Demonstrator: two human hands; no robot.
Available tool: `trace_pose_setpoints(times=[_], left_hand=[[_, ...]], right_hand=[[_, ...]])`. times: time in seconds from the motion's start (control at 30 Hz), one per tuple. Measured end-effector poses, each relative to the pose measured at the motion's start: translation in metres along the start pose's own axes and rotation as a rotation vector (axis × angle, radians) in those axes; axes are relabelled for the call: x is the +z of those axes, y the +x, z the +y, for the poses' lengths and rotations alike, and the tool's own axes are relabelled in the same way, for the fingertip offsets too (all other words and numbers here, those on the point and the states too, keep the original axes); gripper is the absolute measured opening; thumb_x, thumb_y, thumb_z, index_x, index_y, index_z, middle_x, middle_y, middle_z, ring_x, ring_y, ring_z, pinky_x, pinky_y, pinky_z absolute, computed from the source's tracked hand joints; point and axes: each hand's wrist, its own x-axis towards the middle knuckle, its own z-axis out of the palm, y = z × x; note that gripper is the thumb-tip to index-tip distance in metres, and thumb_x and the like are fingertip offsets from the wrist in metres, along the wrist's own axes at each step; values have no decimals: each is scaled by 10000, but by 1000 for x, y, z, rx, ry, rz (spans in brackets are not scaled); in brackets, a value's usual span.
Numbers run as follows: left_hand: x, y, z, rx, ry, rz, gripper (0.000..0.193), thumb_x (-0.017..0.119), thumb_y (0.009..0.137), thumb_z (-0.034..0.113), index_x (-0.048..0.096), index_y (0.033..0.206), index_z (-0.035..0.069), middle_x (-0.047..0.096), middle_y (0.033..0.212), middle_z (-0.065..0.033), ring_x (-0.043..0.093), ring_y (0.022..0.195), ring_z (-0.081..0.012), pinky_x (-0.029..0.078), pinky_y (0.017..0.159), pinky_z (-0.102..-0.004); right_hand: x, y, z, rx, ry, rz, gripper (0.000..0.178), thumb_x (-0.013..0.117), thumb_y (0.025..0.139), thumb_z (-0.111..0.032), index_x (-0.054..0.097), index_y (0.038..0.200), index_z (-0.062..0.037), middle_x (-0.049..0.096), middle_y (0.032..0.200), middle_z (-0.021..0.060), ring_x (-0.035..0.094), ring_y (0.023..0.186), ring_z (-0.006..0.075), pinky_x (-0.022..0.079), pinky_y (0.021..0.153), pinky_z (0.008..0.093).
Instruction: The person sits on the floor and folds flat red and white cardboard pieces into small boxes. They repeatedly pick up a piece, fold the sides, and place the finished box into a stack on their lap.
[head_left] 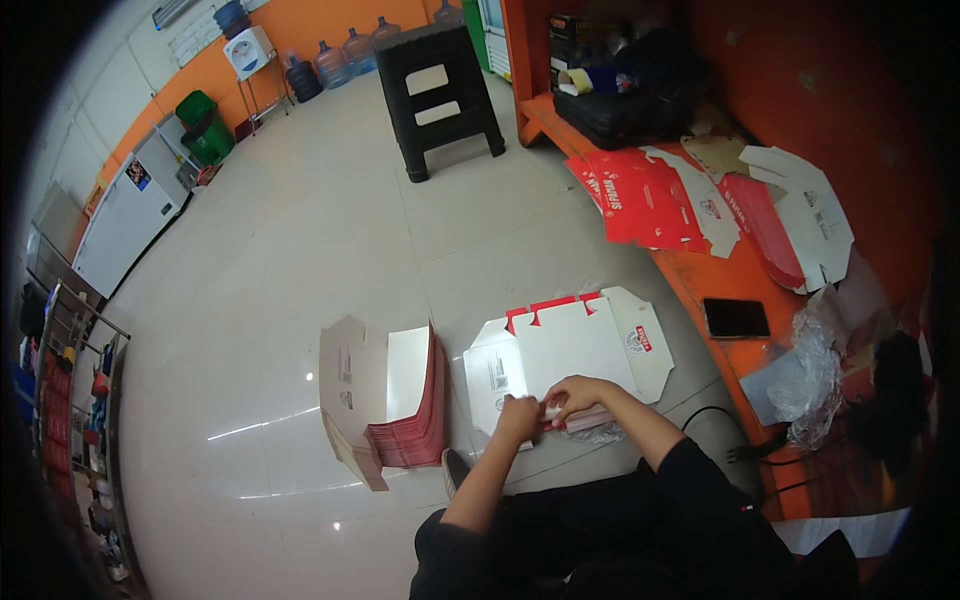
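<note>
A white and red flat cardboard box blank [575, 345] lies before me on top of a stack of similar blanks. My left hand [521, 416] is closed at its near edge, pinching the cardboard there. Close beside it, my right hand [577, 397] has its fingers curled round the same near edge, thumb and fingertips almost meeting the left hand. The small flap between them is mostly hidden by the fingers. To the left stands a tall pile of folded box blanks [408, 440] with red edges and white side panels.
An orange bench [690, 285] on the right bears red box blanks [650, 200], a phone [737, 319], crumpled clear plastic [805, 380] and a black bag [640, 95]. A black stool [440, 100] stands ahead on the tiled floor. Shelving [65, 400] and a white chest freezer [130, 215] line the left.
</note>
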Motion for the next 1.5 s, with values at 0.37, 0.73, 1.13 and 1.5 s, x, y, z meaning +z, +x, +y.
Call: trace_pose_setpoints(times=[0.37, 0.73, 1.13, 1.5], left_hand=[[-41, 14, 40, -283, -25, -226, 984, 546, 617, 784, 440, 1301, 85, 358, 1346, -196, 333, 1237, -354, 229, 918, -685], [8, 25, 50, -240, -170, 47, 1172, 593, 466, 831, 134, 1439, 365, -128, 1500, -165, -169, 1350, -422, 26, 877, -797], [9, 22, 44, -220, -187, 108, 1178, 592, 470, 825, 133, 1444, 349, -103, 1497, -197, -167, 1343, -449, -40, 848, -799], [15, 25, 49, -240, -213, 114, 1149, 564, 485, 840, 206, 1439, 309, -120, 1492, -203, -182, 1337, -453, -72, 829, -800]], right_hand=[[-16, -64, 25, 865, -154, 912, 812, 771, 600, -484, 480, 1137, 52, 573, 1101, 214, 559, 1041, 340, 474, 859, 400], [-24, -54, 36, 935, -144, 873, 808, 781, 558, -472, 528, 1128, 41, 538, 1194, 183, 559, 1058, 333, 476, 867, 381], [-28, -45, -13, 787, -388, 922, 444, 774, 623, -343, 657, 888, -6, 656, 891, 182, 642, 853, 316, 510, 765, 388], [-5, 25, -12, 829, -1133, 641, 72, 632, 743, -172, 697, 761, -146, 675, 729, 30, 663, 694, 176, 486, 548, 307]])
